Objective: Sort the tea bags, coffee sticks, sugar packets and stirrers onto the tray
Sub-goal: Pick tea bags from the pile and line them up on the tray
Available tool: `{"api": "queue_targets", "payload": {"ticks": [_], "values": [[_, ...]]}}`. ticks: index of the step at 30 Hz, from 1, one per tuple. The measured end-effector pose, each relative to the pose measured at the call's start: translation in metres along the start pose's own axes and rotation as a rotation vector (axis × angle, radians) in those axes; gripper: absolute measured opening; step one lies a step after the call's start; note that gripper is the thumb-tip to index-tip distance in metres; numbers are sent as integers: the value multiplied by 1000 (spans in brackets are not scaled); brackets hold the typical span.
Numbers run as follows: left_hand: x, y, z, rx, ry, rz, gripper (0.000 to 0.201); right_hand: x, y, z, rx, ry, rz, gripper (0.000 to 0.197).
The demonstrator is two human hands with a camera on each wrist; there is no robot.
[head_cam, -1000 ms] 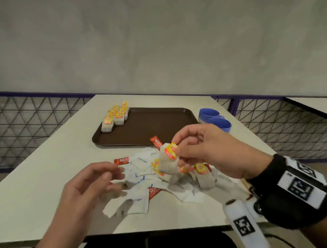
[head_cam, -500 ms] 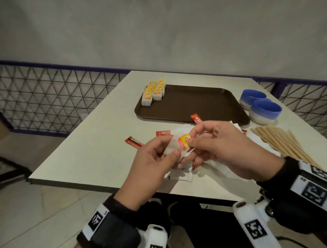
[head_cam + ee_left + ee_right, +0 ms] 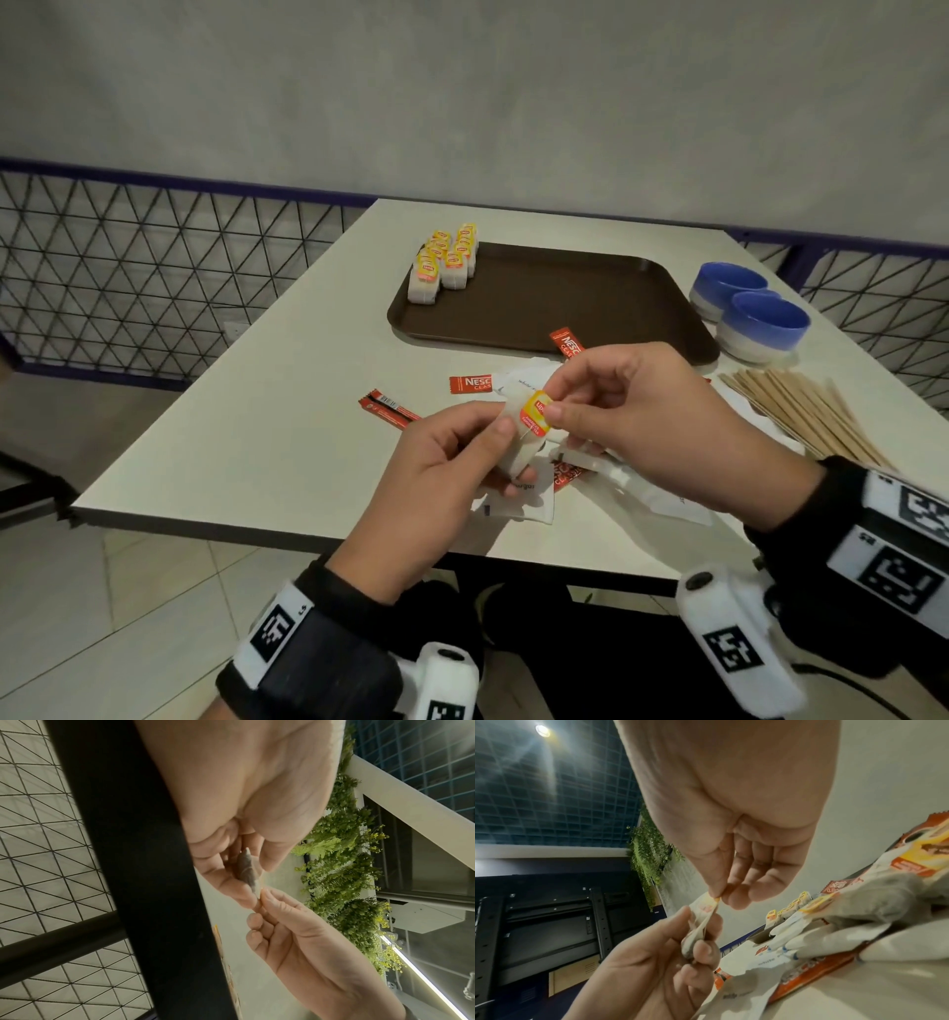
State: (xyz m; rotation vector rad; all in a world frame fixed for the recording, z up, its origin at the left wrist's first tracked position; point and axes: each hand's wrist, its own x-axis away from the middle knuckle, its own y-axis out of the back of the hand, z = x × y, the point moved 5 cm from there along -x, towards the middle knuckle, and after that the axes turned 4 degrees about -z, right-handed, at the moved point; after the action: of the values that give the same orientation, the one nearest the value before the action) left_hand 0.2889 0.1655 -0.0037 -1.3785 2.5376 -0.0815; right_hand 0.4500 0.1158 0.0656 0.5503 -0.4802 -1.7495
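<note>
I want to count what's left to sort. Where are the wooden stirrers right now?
In the head view the wooden stirrers lie in a bundle on the table's right side, just near of the two blue bowls and right of the brown tray.

Your left hand (image 3: 441, 462) and right hand (image 3: 642, 416) are bare. Each wrist carries a black band (image 3: 328, 652) fitted with white panels printed with black square fiducial markers. A white rounded camera housing (image 3: 729, 637), also marker-labelled, is mounted beside each band. A thin black cable (image 3: 842, 683) exits the right unit.
</note>
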Motion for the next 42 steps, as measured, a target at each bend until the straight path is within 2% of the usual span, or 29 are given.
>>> {"api": "queue_targets", "payload": {"ticks": [6,12,15,19,24,25,27,30,33,35,37,38,40,42], "values": [[0,1,-1,-58,2,-29,25,-2,-3,-1,-89,-11,7,5],[1,0,-3,-48,8,-4,30,-4,-11,-11,-326,-148,60,3],[1,0,-3,-52,15,0,32,-3,-15,-13,-363,-156,74,1],[2,-1,-2,-3,22,-1,34,-1,-13,-12,-321,-74,12,4],[3,-1,-5,-68,-38,-16,18,15,-2,-6,-272,-10,30,4],[3,-1,-5,-73,-37,-27,18,19,8,-6,-264,-13,-11,2],[3,1,-4,-79,-26,-47,18,26,42,-20,-233,-52,-181,3],[3,0,-2,-95,-13,-62,18,36,94,-58,-139,-185,-393,9],[3,-1,-1,-63,-1,-93,19,43,111,-90,26,-333,-362,10],[4,-1,-2,-28,0,-106,24,44,109,-103,150,-358,-314,7],[4,-3,-2,-46,-11,-93,40,42,104,-108,255,-343,-288,4],[4,-3,-2,-54,-10,-105,39,40,102,-109,288,-338,-280,6],[3,-3,0,-38,4,-134,22,35,99,-108,317,-337,-264,11],[3,-4,1,-39,13,-133,19,31,98,-104,351,-331,-241,12]]}}
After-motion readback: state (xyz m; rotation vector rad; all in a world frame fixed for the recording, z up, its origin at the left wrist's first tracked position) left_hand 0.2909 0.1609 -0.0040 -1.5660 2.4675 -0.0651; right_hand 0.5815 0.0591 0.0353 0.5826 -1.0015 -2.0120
